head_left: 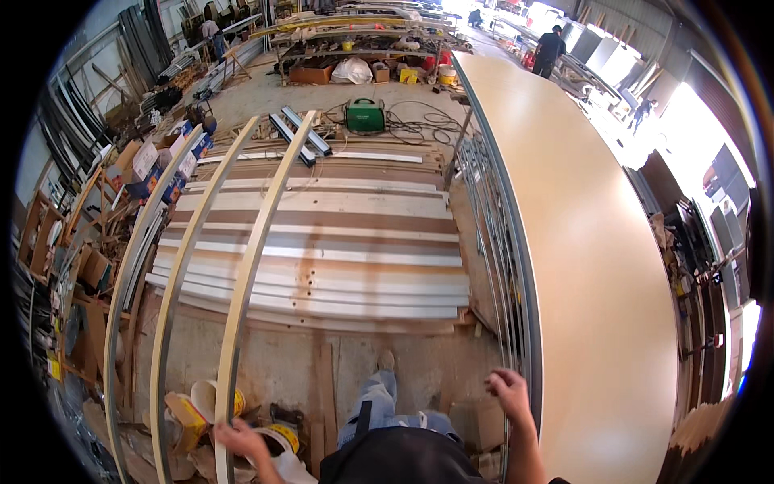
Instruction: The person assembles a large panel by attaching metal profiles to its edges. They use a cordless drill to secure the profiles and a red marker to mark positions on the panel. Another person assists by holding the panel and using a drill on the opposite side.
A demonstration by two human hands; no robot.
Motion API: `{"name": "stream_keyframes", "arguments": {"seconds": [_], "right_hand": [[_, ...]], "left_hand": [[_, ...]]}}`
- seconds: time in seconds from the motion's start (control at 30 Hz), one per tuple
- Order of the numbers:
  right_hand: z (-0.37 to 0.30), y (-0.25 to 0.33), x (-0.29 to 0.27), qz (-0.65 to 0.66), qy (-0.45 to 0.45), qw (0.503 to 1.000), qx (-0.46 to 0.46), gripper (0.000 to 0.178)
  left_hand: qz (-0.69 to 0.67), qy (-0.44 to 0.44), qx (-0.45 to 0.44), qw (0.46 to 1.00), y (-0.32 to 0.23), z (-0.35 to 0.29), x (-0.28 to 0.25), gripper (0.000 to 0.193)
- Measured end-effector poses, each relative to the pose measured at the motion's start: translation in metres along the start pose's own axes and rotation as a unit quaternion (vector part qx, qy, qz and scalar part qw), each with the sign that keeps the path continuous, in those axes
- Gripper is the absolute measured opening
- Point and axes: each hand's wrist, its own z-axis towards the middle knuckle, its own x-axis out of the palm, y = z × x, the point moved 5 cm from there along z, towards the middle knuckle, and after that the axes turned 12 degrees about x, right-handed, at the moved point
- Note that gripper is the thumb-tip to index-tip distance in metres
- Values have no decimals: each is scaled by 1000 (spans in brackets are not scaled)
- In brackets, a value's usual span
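My left hand (240, 440) is low at the left, over the near end of a long yellow-faced bar (256, 242) with a grey side. Its fingers are loosely apart and overlap the bar; whether they touch it I cannot tell. Two similar bars, a middle one (187, 242) and an outer one (133, 258), run alongside. My right hand (509, 392) is raised beside the grey edge of a long, pale tan panel (597, 242). Its fingers are loosely bent, with nothing visible in them.
A low stack of white and brown boards (322, 266) lies ahead on the floor. Buckets (276, 440) stand beneath the bars. Metal lengths (492, 234) sit along the panel's side. Further off are a green machine (365, 115) with cables, loaded racks, and a person in dark clothes (551, 50).
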Motion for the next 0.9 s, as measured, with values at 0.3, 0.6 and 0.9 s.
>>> {"name": "stream_keyframes", "arguments": {"seconds": [0.3, 0.6, 0.9], "right_hand": [[224, 57, 104, -304, 25, 951, 44, 116], [414, 237, 177, -397, 73, 896, 183, 122], [567, 340, 206, -429, 255, 802, 329, 109]], "left_hand": [[-435, 560, 218, 671, -540, 119, 198, 52], [-136, 804, 136, 563, -622, 163, 250, 102], [-212, 695, 128, 675, -777, 457, 267, 92]]}}
